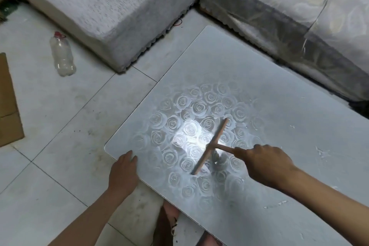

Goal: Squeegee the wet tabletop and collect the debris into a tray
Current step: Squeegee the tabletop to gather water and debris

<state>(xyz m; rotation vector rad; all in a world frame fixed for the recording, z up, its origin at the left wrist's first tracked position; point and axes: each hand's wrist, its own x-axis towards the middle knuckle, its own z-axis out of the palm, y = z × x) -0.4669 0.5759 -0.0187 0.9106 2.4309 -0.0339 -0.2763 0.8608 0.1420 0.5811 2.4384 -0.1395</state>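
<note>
Right hand point(265, 163) grips the slim wooden handle of a T-shaped squeegee point(211, 147), its straight blade lying on the glossy rose-patterned tabletop point(259, 78). Left hand point(123, 171) rests flat, fingers straight, on the table's rounded near corner. White smears point(321, 153) streak the surface toward the right; a clear plastic bottle point(62, 54) lies on the tiled floor point(60, 116).

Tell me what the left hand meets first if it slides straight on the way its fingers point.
The way looks free: the left hand points over a bare corner of the tabletop, with the squeegee right of that line. Past the edge it would probably reach the cloth-covered seat, though depth is unclear.
</note>
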